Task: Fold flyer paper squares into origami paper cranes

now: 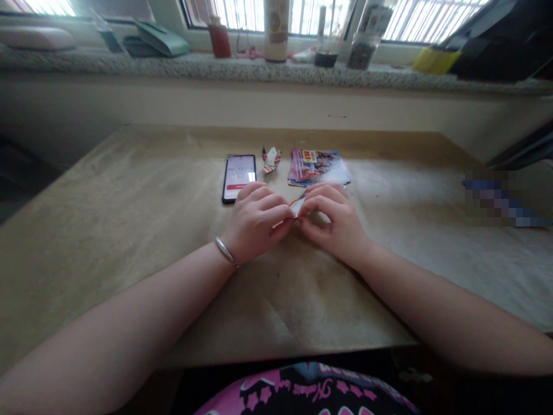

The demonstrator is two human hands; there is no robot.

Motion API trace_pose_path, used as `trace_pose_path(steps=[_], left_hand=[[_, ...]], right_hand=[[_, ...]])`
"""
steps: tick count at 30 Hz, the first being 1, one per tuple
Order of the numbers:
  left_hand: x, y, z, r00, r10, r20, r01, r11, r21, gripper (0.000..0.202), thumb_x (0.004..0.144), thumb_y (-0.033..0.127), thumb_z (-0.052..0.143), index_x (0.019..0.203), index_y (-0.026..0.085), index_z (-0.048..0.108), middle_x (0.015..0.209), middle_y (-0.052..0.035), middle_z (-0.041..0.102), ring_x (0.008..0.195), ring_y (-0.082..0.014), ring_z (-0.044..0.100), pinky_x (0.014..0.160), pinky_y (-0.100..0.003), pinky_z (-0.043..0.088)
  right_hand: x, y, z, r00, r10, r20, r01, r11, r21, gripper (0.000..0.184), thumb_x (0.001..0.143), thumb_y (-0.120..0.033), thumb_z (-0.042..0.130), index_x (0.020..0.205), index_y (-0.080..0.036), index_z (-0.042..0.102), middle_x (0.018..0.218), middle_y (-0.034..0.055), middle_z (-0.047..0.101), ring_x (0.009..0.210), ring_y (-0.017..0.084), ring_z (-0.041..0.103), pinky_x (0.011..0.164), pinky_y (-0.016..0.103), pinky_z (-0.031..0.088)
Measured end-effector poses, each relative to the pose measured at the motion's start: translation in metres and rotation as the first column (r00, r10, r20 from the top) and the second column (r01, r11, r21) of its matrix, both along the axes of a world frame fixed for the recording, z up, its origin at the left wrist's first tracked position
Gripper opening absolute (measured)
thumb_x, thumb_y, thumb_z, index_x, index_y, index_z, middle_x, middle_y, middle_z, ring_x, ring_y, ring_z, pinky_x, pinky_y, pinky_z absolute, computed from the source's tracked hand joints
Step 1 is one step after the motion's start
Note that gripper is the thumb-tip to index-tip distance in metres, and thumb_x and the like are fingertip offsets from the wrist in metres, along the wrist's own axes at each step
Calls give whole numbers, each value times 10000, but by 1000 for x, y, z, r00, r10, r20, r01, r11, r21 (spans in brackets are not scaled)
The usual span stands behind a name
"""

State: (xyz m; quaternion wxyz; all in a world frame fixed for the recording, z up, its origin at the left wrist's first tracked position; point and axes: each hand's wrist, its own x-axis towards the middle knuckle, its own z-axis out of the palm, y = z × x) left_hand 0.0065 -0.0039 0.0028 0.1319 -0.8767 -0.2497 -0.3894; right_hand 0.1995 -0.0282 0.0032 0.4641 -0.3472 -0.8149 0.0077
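Both hands meet over the middle of the table and pinch one small piece of folded paper (297,205), white with a bit of printed colour. My left hand (259,222), with a silver bracelet at the wrist, closes thumb and forefinger on its near left edge. From the other side my right hand (330,222) grips it between thumb and fingertips. Most of the paper is hidden by the fingers. Just beyond my left hand lies a phone (237,173) with its screen lit. A folded paper shape (271,160) and a stack of printed leaflets (319,166) lie behind the hands.
The table (142,219) runs back to a wall below a stone windowsill (242,68). Bottles, a red container (219,39), a green case (162,39) and a yellow object (436,59) stand on the sill. A blurred blue-purple item (496,202) lies at the right.
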Motion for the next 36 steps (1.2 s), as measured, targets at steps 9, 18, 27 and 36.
trace_pose_path(steps=[9, 18, 27, 36], left_hand=[[0, -1, 0, 999, 20, -33, -19, 999, 29, 152, 871, 257, 588, 723, 229, 607, 750, 37, 689, 701, -138, 537, 876, -355, 420], [2, 0, 1, 1000, 2, -7, -2, 999, -48, 155, 862, 232, 587, 711, 231, 622, 724, 31, 679, 711, -149, 532, 807, -347, 418], [-1, 0, -2, 999, 24, 46, -19, 995, -103, 163, 857, 276, 613, 703, 231, 641, 717, 15, 673, 785, -166, 554, 800, -355, 423], [-3, 2, -2, 997, 10, 70, -3, 995, -99, 161, 850, 263, 624, 694, 223, 609, 717, 19, 668, 768, -162, 552, 790, -352, 418]], right_hand=[[-3, -2, 1, 1000, -10, 23, 10, 1000, -18, 126, 744, -139, 613, 774, -260, 591, 840, 19, 659, 965, 218, 592, 884, 414, 491], [-2, -1, 1, 992, -88, 88, 85, 996, 34, 122, 728, -144, 628, 748, -260, 597, 837, 12, 657, 932, 219, 592, 855, 408, 473], [5, 5, 2, 992, -106, 74, 103, 994, 37, 148, 686, -111, 596, 700, -255, 568, 816, 16, 609, 919, 222, 578, 862, 418, 473], [11, 7, 0, 991, -101, 89, 96, 994, 52, 141, 682, -115, 598, 699, -253, 572, 825, 22, 606, 954, 239, 576, 887, 441, 470]])
